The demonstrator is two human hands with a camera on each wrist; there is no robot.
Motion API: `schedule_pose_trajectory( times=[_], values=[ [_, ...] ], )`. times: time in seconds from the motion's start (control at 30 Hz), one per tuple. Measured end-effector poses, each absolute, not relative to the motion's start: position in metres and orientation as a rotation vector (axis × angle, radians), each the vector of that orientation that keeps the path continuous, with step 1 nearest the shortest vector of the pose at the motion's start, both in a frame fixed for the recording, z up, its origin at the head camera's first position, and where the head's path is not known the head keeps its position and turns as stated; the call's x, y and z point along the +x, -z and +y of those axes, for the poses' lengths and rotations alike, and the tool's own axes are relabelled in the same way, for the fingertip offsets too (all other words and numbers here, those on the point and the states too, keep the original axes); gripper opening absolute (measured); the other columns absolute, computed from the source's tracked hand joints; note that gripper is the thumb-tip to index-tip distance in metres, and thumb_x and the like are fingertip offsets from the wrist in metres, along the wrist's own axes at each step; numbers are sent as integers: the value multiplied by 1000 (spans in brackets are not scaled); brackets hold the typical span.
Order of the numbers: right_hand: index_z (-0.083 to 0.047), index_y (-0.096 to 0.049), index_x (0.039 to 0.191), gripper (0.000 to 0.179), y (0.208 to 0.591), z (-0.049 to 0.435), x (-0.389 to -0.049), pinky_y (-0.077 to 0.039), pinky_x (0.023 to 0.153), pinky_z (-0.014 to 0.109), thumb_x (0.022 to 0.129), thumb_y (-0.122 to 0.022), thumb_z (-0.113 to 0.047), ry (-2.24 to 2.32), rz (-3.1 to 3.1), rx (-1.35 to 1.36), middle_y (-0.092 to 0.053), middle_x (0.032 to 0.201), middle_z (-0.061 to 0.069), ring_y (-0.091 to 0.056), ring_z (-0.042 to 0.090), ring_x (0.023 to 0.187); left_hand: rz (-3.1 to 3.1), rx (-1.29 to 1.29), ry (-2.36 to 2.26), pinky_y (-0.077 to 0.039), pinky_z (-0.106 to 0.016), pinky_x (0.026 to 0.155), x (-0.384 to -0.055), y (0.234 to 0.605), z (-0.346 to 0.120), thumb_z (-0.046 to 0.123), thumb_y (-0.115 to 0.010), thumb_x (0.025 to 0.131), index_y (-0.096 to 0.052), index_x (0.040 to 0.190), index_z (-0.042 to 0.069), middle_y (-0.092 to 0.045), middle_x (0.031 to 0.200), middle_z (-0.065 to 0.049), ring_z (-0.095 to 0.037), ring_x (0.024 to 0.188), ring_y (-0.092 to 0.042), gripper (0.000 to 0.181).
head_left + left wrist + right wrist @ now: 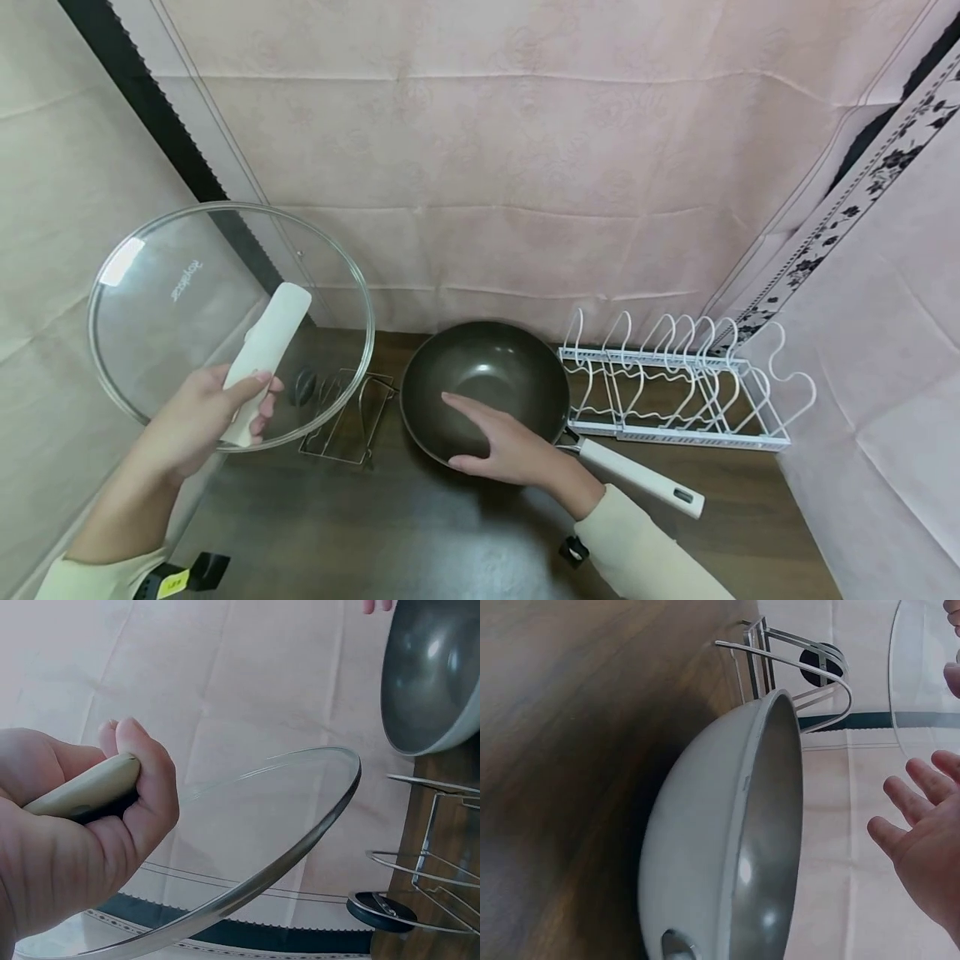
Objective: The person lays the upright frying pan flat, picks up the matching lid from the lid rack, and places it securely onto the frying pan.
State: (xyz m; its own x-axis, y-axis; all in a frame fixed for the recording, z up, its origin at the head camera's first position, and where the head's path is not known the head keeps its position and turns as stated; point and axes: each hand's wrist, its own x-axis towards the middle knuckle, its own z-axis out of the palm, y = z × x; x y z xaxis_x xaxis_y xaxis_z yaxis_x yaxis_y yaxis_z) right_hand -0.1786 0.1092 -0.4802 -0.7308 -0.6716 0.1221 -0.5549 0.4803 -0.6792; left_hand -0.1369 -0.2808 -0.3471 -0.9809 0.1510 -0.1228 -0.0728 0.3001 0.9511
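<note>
A round glass lid (172, 333) with a clear pane and a long white handle (276, 325) is raised at the left, tilted up. My left hand (202, 417) grips the handle, fingers wrapped round it, as the left wrist view also shows. A dark wok (495, 367) with a pale outside (697, 825) stands on the table, its white handle (637, 475) pointing to the front right. Over the wok's near side hovers my right hand (510, 446), fingers extended and holding nothing; in the right wrist view the hand is apart from the rim.
A wire stand (367, 421) with a black round piece (381, 911) is left of the wok, partly seen through the lid. At the right stands a white wire dish rack (675, 375). Cloth curtains (480, 167) hang behind and at both sides of the wooden table (337, 517).
</note>
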Motion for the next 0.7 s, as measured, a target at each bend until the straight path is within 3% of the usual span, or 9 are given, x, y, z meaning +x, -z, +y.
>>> schedule_pose_trajectory(
  times=[0.43,0.7],
  values=[
    [-38,-21,163,93,486,139,-176,-37,122,50,90,-80,-40,1122,2621,-1022,-31,168,-10,-35,17,153,2235,113,-1860,-59,-32,53,-147,344,-272,26,-51,110,-63,105,0,-66,76,-4,-17,60,-62,28],
    [-43,-19,162,99,486,162,-173,-36,122,50,87,-83,-42,1121,2644,-913,-31,167,-13,-34,15,153,2189,121,-1886,-60,-33,56,-150,343,-267,25,-50,110,-62,104,0,-67,76,-4,-16,60,-62,29]
  ],
)
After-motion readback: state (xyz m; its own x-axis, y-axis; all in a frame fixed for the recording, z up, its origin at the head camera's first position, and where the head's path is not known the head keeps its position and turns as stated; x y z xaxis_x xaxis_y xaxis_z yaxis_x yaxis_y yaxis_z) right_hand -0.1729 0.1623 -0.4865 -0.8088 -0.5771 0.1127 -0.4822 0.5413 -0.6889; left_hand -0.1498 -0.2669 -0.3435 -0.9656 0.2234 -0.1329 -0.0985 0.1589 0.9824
